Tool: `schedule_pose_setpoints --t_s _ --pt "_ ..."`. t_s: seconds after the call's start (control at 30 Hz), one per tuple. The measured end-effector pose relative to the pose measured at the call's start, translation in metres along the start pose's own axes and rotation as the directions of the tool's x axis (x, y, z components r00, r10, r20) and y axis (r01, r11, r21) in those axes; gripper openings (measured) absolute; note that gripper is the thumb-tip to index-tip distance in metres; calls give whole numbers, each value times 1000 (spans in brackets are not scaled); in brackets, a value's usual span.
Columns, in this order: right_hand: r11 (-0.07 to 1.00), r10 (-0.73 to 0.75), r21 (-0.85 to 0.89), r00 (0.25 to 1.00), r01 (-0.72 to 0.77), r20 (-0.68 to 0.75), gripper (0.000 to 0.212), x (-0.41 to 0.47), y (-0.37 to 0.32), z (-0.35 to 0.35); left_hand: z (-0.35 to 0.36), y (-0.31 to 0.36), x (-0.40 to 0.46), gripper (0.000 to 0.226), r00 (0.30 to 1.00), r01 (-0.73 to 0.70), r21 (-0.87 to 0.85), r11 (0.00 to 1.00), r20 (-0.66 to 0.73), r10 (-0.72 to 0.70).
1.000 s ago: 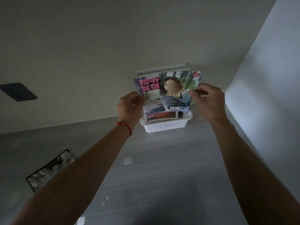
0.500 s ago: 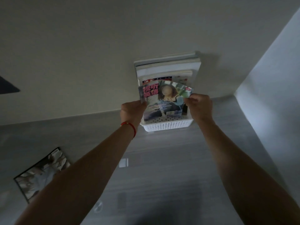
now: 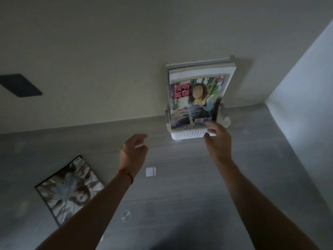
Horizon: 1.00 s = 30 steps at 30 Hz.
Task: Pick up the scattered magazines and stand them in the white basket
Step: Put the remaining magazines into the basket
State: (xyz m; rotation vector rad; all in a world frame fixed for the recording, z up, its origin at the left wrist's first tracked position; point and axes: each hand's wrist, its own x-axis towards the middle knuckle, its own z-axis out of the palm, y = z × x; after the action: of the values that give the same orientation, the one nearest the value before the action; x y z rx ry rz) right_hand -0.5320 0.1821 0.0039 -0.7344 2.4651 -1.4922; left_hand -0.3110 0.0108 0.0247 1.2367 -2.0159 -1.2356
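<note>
A glossy photo-cover magazine (image 3: 69,191) lies flat on the grey wood-grain bench (image 3: 180,204). Further out, the left hand (image 3: 134,150) hovers, fingers loose, holding nothing. The right hand (image 3: 218,139) (fingers relaxed) touches the white perforated plastic basket (image 3: 189,135), where the pink-titled magazine (image 3: 193,102) stands upright against the wall.

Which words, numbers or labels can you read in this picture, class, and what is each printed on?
"视听英语": large pink characters on the cover of the front magazine standing in the white basket.
Barcode and small print lower on that cover: too blurred to read.
Magazine lying on the table: small corner mark, unreadable.
</note>
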Motion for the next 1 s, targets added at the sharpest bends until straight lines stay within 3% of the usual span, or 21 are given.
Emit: schedule_pose_setpoints --t_s 0.07,0.27,0.37,0.47,0.63,0.77,0.83,0.87,0.97,1.0 --pt "1000 -9 2 999 9 37 38 -36 -9 20 -35 -33 -26 40 999 -4 127 992 33 0" --pt "997 36 -82 934 -7 355 37 -133 -44 95 -133 -125 -61 52 972 -37 435 900 225 -69" --pt "985 51 -166 817 56 575 41 -175 -60 132 -160 -162 -63 73 889 -279 673 685 451 -80" --pt "975 80 -208 751 77 655 41 -209 -71 158 -172 -182 -58 79 795 -506 695 511 606 -37" --pt "967 166 -254 742 6 649 36 -244 -77 173 -172 -171 -33 65 691 -663 698 271 710 -135" --pt "958 238 -277 752 -77 614 35 -259 -75 174 -165 -155 -22 67 642 -749 646 146 763 -83" --pt "954 267 -273 765 -125 585 33 -263 -71 173 -163 -143 -17 54 623 -765 622 168 780 -55" --pt "952 284 -264 772 -155 569 32 -265 -68 170 -162 -136 -12 44 627 -757 606 246 779 10" --pt "919 393 -176 783 -353 482 39 -263 -60 159 -157 -109 -3 40 733 -578 372 726 627 262" --pt "882 457 -114 773 -457 439 44 -260 -57 154 -153 -97 -1 45 777 -495 256 830 558 290"
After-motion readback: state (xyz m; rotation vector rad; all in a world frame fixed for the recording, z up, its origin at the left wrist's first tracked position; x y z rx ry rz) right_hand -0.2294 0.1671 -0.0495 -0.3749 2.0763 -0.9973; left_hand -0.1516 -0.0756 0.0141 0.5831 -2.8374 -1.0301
